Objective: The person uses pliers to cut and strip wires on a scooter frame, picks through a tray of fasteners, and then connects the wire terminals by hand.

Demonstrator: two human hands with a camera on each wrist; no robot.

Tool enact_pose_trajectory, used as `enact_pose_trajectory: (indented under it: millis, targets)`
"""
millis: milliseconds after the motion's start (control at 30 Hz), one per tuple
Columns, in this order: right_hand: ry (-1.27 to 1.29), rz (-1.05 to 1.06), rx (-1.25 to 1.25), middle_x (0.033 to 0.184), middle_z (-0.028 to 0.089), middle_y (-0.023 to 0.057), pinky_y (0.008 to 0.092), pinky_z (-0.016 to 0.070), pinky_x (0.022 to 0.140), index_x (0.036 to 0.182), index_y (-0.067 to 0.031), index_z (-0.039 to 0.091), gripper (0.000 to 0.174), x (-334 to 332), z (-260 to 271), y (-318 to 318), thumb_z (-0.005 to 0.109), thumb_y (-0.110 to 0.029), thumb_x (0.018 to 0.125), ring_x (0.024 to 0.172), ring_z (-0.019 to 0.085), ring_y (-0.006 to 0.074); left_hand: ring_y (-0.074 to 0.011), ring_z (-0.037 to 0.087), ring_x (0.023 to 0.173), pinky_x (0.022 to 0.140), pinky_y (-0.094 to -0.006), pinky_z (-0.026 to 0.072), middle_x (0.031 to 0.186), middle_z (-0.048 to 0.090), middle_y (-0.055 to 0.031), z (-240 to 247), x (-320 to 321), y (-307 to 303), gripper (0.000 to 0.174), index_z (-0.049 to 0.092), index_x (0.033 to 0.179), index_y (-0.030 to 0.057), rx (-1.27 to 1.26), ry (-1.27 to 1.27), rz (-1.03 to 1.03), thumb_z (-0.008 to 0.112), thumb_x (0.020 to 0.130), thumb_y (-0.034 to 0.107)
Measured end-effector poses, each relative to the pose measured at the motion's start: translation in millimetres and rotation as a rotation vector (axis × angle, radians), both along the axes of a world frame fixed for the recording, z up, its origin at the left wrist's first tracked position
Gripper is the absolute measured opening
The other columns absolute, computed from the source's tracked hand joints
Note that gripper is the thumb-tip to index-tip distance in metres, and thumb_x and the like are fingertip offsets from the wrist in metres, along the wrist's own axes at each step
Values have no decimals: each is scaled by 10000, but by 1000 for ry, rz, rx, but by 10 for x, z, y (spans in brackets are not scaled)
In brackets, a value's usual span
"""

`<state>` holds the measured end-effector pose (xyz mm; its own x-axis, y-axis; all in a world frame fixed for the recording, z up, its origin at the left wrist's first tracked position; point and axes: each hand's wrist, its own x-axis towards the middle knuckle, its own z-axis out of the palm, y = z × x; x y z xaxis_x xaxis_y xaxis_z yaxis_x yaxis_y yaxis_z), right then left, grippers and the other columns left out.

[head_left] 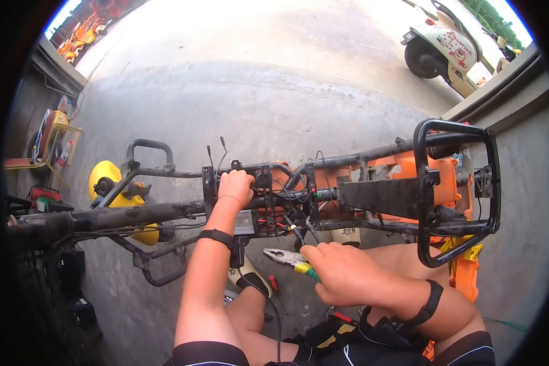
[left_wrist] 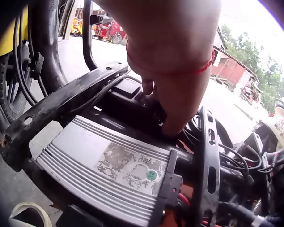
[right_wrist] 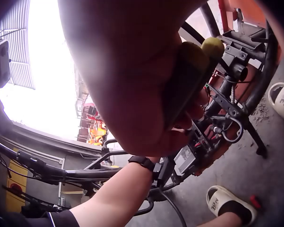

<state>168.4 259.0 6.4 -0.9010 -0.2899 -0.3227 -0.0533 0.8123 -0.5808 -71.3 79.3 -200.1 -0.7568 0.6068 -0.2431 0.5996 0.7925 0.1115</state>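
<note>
My left hand (head_left: 236, 186) reaches down into the black vehicle frame (head_left: 158, 213), its fingers curled round a small dark part (left_wrist: 153, 108). The fingertips are partly hidden there. Just beside that hand, a ribbed silver controller box (left_wrist: 109, 161) with a worn label sits between black brackets. In my right hand (head_left: 348, 274) is a pair of combination pliers (head_left: 280, 256), gripped by the green and yellow handles. Their metal head points left, near the cables below the frame. From the right wrist, yellow handle ends (right_wrist: 212, 47) stick out past the hand.
Wires (head_left: 293, 229) and connectors run along the frame's middle. A black rear loop (head_left: 497, 183) and orange bodywork (head_left: 448, 183) are at right, a yellow fender (head_left: 107, 177) at left. A red screwdriver (head_left: 274, 283) lies on the floor. A white scooter (head_left: 454, 49) stands outside.
</note>
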Motion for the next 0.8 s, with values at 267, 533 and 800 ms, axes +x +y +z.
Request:
enact_pose_trajectory:
  millis: [267,533,800]
  targets:
    - [-16,4,18,914,611,192,478,523,738,1027,15,510,318,-10,19,-40,617,-64,738,861,628,386,-259,625,949,861,-405,457,916,669,-61,-81,51,-41,175,725,884,159,55,178,-45,707,714,195]
    - [-8,27,19,908,619,197,472,529,742,1022,15,516,310,15,-11,-24,624,-83,749,859,638,382,-253,631,938,861,-398,457,883,674,-58,-48,58,83,156,724,836,156,-74,206,-43,700,689,201]
    - [-11,8,14,920,618,186,468,525,749,1114,27,520,414,31,10,37,628,-85,730,868,628,374,-245,625,896,813,-397,452,859,665,-50,-166,126,24,157,666,774,145,48,292,36,720,653,229]
